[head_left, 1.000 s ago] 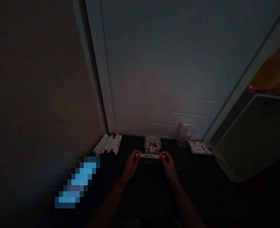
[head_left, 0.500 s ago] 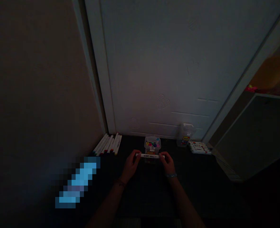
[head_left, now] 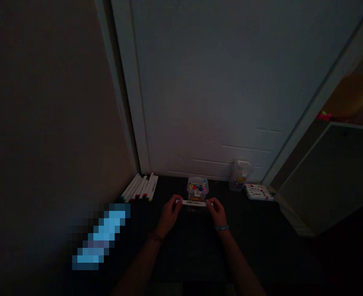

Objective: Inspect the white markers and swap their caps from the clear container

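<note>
A white marker (head_left: 194,203) lies level between my two hands, dark print showing along its side. My left hand (head_left: 171,209) pinches its left end, and my right hand (head_left: 217,211) grips the right end; the fingers partly cover both tips. Right behind the marker stands a clear plastic box (head_left: 197,181) with several markers upright in it, their coloured ends facing up. The held marker hides part of the box's front.
Several white markers (head_left: 142,188) lie side by side at the back left of the dark table (head_left: 194,250). A clear container (head_left: 241,174) stands at the back right, beside a stack of markers (head_left: 258,192). A pixelated bright blue patch (head_left: 103,234) is at left.
</note>
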Demonstrator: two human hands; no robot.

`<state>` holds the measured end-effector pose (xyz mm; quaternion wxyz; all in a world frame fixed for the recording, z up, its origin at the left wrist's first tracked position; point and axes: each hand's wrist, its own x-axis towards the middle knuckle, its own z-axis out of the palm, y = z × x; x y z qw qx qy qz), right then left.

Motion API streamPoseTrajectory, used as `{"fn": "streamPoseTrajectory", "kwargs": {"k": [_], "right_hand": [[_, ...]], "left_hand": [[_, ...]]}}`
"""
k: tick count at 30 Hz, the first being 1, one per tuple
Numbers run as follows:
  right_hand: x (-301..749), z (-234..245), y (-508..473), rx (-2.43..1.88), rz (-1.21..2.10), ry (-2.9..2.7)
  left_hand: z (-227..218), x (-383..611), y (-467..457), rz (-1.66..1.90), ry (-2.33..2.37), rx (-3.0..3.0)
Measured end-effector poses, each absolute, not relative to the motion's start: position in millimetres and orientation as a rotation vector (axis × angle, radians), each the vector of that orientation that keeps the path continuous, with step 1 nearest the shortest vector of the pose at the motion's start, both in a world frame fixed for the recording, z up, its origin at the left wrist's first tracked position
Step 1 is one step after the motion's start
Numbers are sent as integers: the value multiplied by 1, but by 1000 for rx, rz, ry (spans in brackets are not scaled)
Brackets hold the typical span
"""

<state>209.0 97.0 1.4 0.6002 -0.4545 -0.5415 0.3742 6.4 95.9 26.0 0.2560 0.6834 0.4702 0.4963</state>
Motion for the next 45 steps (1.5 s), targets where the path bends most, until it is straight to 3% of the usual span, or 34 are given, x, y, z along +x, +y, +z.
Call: {"fn": "streamPoseTrajectory", "kwargs": {"k": [45], "right_hand": [[210, -1, 98, -1066, 886, -1248]], "left_hand": [[21, 7, 99, 1355, 1294, 1872]]}}
